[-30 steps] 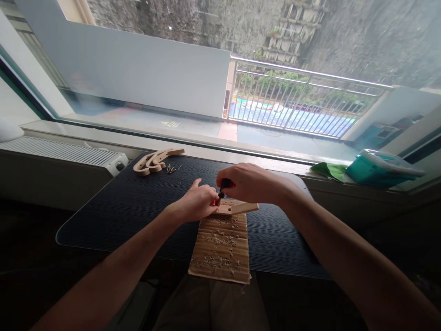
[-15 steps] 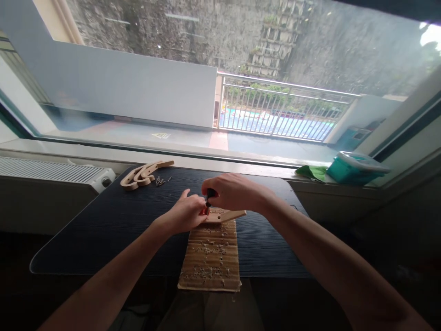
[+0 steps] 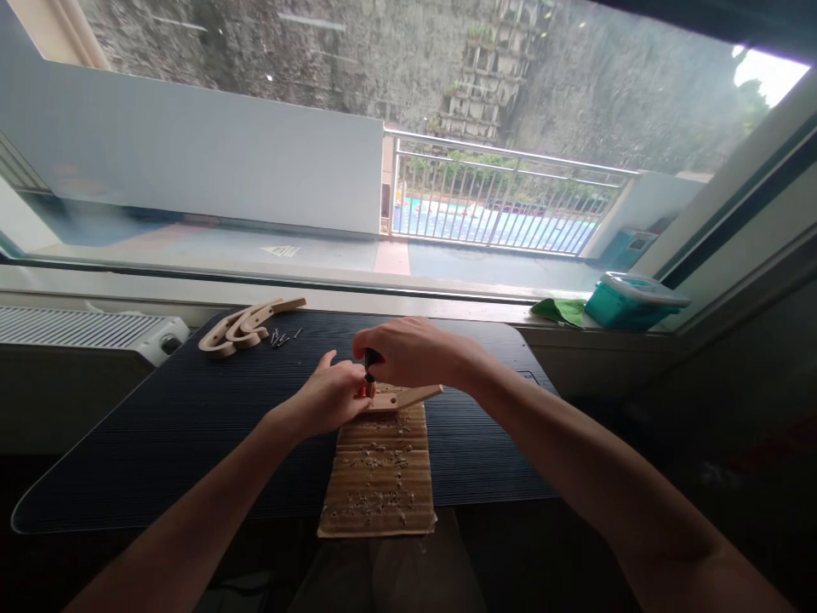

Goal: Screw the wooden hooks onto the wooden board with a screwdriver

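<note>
My right hand is closed around the dark handle of a screwdriver, which stands upright over a pale wooden piece. The wood has an angled arm reaching right and a drilled hole near its middle. Against the wood's left end my left hand is closed, thumb and fingers gathered at the tool's lower end, index finger raised. Something small and red shows between those fingers; the tool's tip is hidden. Under the wood lies a strip of corrugated cardboard, its surface pitted with torn holes.
Several curved wooden pieces lie at the dark table's far left, with loose screws beside them. On the windowsill are a green cloth and a teal lidded box. A radiator stands left of the table.
The whole view has shifted, so everything appears farther left. Both hands keep their places on the screwdriver and wood; the right hand's grip looks nearly the same.
</note>
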A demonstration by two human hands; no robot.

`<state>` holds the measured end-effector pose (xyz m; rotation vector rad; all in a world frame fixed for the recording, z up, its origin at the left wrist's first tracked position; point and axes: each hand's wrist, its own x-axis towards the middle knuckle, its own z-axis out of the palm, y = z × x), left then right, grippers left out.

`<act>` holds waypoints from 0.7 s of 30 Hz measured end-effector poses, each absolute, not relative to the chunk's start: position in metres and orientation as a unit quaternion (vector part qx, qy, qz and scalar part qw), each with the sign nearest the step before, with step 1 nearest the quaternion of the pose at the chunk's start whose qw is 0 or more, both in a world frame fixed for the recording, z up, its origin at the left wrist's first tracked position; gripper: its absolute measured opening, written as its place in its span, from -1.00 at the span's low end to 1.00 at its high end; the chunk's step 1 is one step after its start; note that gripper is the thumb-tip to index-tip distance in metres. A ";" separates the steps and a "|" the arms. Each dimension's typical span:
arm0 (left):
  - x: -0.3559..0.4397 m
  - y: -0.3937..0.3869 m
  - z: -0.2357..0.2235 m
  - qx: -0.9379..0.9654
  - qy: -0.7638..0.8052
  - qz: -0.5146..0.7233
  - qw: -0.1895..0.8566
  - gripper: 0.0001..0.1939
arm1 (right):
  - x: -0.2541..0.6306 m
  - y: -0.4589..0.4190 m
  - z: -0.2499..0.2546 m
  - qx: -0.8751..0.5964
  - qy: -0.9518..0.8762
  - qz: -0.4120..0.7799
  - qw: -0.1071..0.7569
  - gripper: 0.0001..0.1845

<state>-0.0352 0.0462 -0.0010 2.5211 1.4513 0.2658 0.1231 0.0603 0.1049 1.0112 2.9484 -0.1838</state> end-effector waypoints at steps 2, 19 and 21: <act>-0.035 0.046 -0.002 0.855 0.497 0.082 0.123 -0.84 | 0.126 0.061 0.106 0.316 0.946 -0.072 0.011 -0.74; -0.037 0.048 -0.007 0.843 0.504 0.080 0.170 -0.89 | 0.128 0.062 0.099 0.292 0.951 -0.098 -0.008 -0.75; -0.038 0.049 -0.007 0.850 0.490 0.085 0.175 -0.89 | 0.127 0.062 0.099 0.290 0.952 -0.102 -0.005 -0.75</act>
